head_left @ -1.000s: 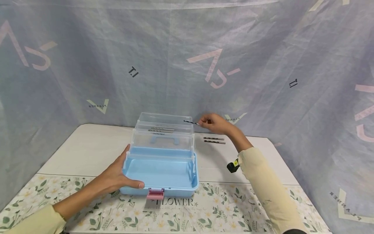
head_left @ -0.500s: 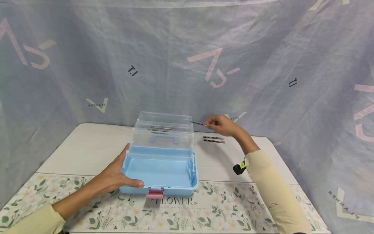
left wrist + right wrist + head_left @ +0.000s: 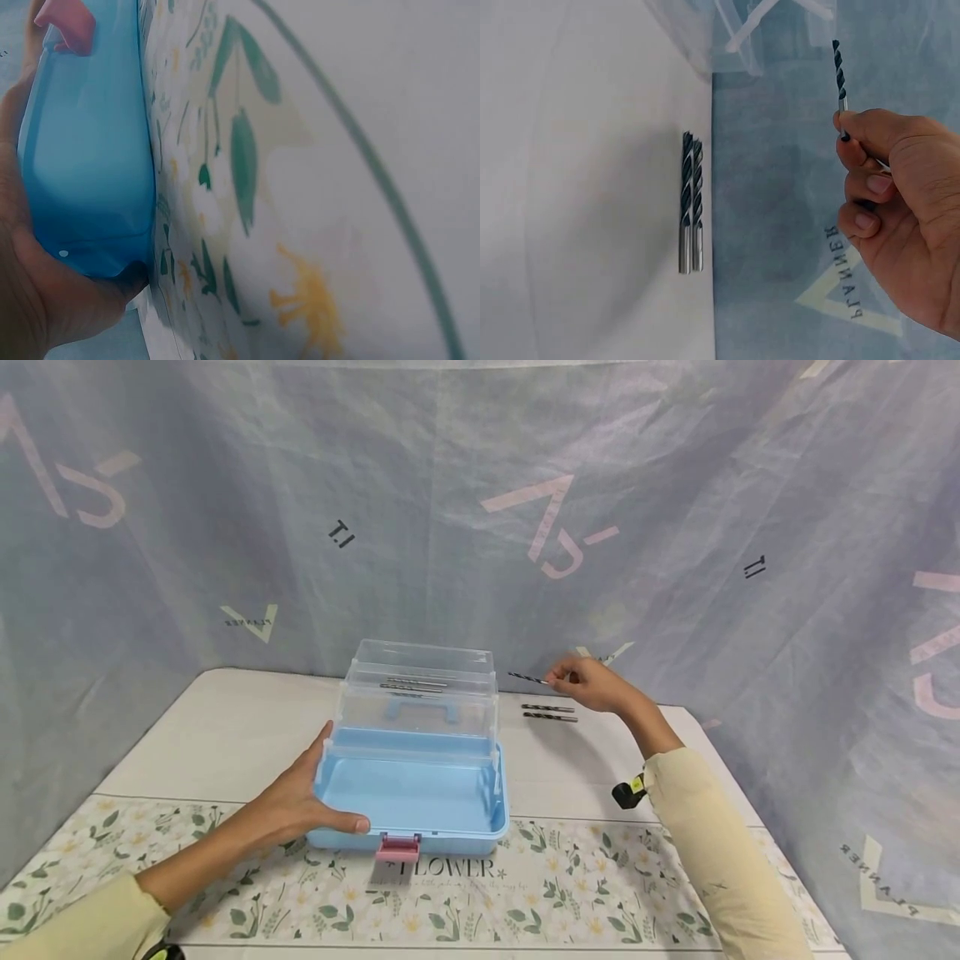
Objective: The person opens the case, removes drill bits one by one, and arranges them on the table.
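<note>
My right hand (image 3: pixel 591 685) pinches a drill bit (image 3: pixel 527 677), right of centre; my left hand (image 3: pixel 302 802) grips the blue box (image 3: pixel 467 844), lower middle — "FLOWER" on the tabletop (image 3: pixel 480 910) below, mirrored "PLANNER" on the cloth (image 3: pixel 645 510) behind.

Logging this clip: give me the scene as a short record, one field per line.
left hand: holds the blue toolbox at its front-left corner
right hand: pinches a drill bit by its shank, in the air
toolbox: open, clear trays raised, pink latch on front
in trays: at least two bits
on table: two loose bits, side by side, right of toolbox
backdrop: gray printed curtain
</note>
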Demonstrator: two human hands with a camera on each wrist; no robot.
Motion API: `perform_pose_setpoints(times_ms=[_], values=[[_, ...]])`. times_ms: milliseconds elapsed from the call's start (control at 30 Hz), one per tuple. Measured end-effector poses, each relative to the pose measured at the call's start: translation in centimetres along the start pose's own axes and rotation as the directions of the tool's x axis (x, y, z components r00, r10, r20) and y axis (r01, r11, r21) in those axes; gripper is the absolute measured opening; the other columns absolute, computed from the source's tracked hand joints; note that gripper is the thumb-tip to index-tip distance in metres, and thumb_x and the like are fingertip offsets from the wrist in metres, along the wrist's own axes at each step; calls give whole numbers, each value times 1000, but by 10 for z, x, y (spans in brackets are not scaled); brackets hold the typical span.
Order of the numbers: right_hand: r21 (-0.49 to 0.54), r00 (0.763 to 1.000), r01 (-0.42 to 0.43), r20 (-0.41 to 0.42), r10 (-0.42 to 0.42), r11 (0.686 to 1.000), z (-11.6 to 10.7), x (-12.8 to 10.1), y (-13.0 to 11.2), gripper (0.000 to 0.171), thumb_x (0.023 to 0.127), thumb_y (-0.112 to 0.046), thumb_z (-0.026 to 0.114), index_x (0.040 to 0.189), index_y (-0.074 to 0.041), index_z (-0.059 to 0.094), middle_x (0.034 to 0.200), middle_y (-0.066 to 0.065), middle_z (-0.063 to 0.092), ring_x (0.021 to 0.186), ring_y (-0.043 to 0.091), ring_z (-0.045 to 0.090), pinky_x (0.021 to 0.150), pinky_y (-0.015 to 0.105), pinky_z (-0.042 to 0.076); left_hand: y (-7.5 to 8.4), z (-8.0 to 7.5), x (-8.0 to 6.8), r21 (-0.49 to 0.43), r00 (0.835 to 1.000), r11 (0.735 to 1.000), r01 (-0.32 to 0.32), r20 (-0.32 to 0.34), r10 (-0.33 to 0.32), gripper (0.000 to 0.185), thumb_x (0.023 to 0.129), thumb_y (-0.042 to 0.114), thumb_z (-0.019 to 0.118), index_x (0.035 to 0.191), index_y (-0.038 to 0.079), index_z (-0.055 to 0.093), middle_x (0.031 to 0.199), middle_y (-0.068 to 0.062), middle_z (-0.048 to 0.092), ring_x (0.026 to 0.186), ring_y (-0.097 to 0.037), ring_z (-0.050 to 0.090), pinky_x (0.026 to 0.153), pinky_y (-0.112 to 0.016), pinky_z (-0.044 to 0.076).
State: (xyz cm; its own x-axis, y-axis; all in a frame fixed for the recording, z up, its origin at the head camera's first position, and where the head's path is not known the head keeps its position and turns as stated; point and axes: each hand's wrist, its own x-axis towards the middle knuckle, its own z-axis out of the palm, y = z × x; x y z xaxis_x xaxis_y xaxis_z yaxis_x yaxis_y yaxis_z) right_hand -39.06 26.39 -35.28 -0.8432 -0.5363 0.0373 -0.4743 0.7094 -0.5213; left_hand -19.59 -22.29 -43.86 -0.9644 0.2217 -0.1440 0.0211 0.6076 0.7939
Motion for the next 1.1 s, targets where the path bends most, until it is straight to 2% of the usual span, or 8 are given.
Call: perform_pose_setpoints(times_ms=[200,367,667,867,1100], values=[[-34,1000,-23,-6,23,999,5,-10,12,26,117,-18,64,130,0,78,123,19,77,81,19,56,77,39,49,0,0,0,5,1000,1000,-10,-5,10,169,74,52,106,180,28,-23,187,-34,-2,168,-69,11,118,-90,37],[-38,999,-50,-6,50,998,14,-14,26,27,116,-18,64,129,1,79,118,18,78,83,17,60,76,35,52,1,0,0,7,1000,1000,2,-1,-2,170,73,53,107,180,27,-22,187,-34,-2,168,-68,11,119,-89,37],[-80,1000,-25,11,26,997,29,-19,45,21,114,-11,66,122,2,81,113,18,80,80,14,58,73,33,51,1,0,-1,2,1000,1000,10,0,-10,171,73,53,107,180,25,-22,187,-34,-4,168,-69,10,119,-89,37],[-63,998,-40,42,42,997,39,-20,54,21,114,-10,67,121,4,80,113,19,79,85,16,62,75,34,52,0,0,-1,-6,1000,1000,13,2,-13,171,72,52,108,180,26,-22,187,-34,-4,167,-69,10,119,-90,36],[-53,999,-35,38,37,998,48,-20,64,16,111,-5,68,116,3,81,110,17,79,89,17,63,78,33,52,0,0,0,-16,1000,1000,5,1,-5,171,72,52,108,181,26,-22,187,-33,-4,168,-68,9,120,-89,36]])
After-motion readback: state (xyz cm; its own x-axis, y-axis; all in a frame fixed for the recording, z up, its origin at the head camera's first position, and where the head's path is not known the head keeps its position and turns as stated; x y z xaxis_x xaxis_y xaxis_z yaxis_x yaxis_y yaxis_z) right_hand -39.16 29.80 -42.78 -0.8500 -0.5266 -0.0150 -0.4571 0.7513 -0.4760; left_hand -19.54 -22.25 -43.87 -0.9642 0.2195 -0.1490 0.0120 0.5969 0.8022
